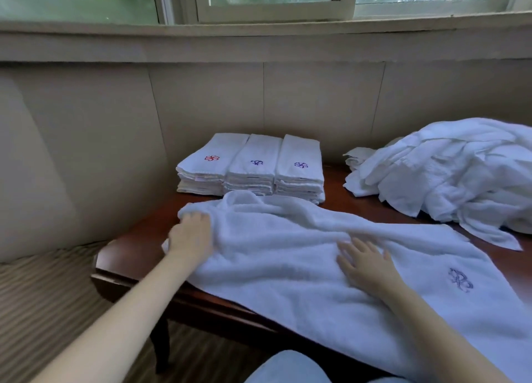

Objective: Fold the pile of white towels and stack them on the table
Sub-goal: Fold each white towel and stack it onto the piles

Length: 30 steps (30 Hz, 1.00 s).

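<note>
Along counter (129, 256) near edge: towel (288, 253) lies spread, rumpled | left hand (191, 235) fingers curled into its bunched left end | right hand (365, 264) flat, fingers spread mid-cloth | soft, light, limp terry; likely best taken at corners | folded stacks (250, 166) far edge, unfolded pile (446, 175) far right corner

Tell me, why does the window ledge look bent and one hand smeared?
Head view: the wide-angle lens bows the window ledge; head view: the left hand, gripping the towel, is softened by motion blur, while the right hand, flat on it, looks sharper; head view: daylight is soft, without harsh glare.
</note>
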{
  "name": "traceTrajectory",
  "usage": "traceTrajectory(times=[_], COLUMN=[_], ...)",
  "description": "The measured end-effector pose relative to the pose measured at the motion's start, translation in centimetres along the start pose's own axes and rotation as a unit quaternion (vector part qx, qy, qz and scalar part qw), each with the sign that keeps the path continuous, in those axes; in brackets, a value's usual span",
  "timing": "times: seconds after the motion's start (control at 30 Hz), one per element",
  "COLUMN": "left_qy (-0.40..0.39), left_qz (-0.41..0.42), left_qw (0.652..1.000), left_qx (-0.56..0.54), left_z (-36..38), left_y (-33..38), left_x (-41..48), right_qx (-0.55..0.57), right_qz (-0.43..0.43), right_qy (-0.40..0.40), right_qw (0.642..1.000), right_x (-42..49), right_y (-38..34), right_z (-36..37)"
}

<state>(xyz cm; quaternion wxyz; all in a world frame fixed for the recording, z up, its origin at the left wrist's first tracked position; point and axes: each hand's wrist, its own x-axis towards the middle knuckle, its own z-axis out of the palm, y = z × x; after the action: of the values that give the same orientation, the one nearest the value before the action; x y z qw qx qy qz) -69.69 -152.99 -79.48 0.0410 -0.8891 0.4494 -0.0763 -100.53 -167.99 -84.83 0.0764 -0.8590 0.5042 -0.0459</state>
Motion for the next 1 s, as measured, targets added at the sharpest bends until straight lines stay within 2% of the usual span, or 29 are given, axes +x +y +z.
traceTrajectory(times=[0.07, 0.17, 0.2, 0.27, 0.3, 0.33, 0.37, 0.43, 0.5, 0.53, 0.6, 0.63, 0.7, 0.73, 0.8, 0.87, 0.9, 0.97, 1.0], left_qy=[0.009, -0.020, -0.045, -0.104, -0.098, -0.070, -0.033, 0.015, 0.015, -0.003, -0.053, -0.058, -0.021, 0.022, 0.120, 0.200, 0.224, 0.226, 0.171], left_qz=[0.072, 0.093, 0.091, 0.093, 0.097, 0.096, 0.088, 0.013, -0.074, -0.086, -0.065, -0.060, -0.080, -0.098, -0.146, -0.165, -0.147, -0.088, -0.063], left_qw=[0.997, 0.991, 0.982, 0.939, 0.926, 0.930, 0.935, 0.937, 0.903, 0.884, 0.870, 0.857, 0.826, 0.829, 0.877, 0.937, 0.954, 0.970, 0.982], left_qx=[-0.038, -0.096, -0.157, -0.314, -0.351, -0.349, -0.341, -0.348, -0.424, -0.459, -0.486, -0.509, -0.558, -0.550, -0.443, -0.235, -0.132, -0.029, -0.043], left_z=[1.5, 1.9, 1.6, 1.3, 1.3, 1.5, 1.9, 3.1, 3.5, 3.6, 3.6, 3.6, 2.8, 2.2, 0.9, 0.4, 0.3, 0.6, 1.2], left_y=[1.5, 1.3, 0.6, -0.7, -1.3, -1.8, -2.2, -2.6, -2.8, -2.7, -2.5, -2.8, -4.1, -5.3, -7.5, -8.5, -8.1, -6.5, -5.6], left_x=[-0.6, -0.6, -0.4, -0.2, -0.3, -0.5, -0.7, -1.2, -1.4, -1.3, -1.0, -0.8, -0.4, -0.3, -0.4, -0.7, -0.9, -1.1, -1.0], right_qx=[-0.008, -0.025, -0.031, -0.042, -0.046, -0.050, -0.053, -0.053, -0.049, -0.046, -0.042, -0.041, -0.042, -0.045, -0.049, -0.072, -0.090, -0.076, -0.037], right_qz=[-0.014, -0.012, -0.002, 0.020, 0.030, 0.039, 0.046, 0.061, 0.077, 0.084, 0.094, 0.097, 0.109, 0.119, 0.151, 0.172, 0.155, 0.076, 0.027], right_qy=[-0.036, -0.055, -0.052, -0.037, -0.033, -0.034, -0.038, -0.041, -0.032, -0.024, -0.011, -0.010, -0.015, -0.022, -0.047, -0.070, -0.068, -0.038, -0.024], right_qw=[0.999, 0.998, 0.998, 0.998, 0.998, 0.997, 0.997, 0.996, 0.995, 0.995, 0.995, 0.994, 0.993, 0.992, 0.986, 0.980, 0.981, 0.993, 0.999], right_x=[-0.1, -0.1, 0.0, 0.2, 0.3, 0.3, 0.3, 0.3, 0.1, 0.0, -0.2, -0.3, -0.6, -0.6, -0.3, 0.7, 1.1, 1.4, 1.3], right_y=[0.7, 2.3, 3.0, 4.5, 5.2, 5.6, 5.8, 5.5, 5.0, 4.8, 4.6, 4.5, 4.2, 3.9, 2.5, -0.3, -2.2, -6.2, -7.8], right_z=[0.0, -0.4, -0.7, -1.3, -1.5, -1.7, -1.9, -1.7, -1.4, -1.2, -1.1, -1.1, -1.2, -1.2, -1.6, -2.5, -2.7, -1.9, -0.8])
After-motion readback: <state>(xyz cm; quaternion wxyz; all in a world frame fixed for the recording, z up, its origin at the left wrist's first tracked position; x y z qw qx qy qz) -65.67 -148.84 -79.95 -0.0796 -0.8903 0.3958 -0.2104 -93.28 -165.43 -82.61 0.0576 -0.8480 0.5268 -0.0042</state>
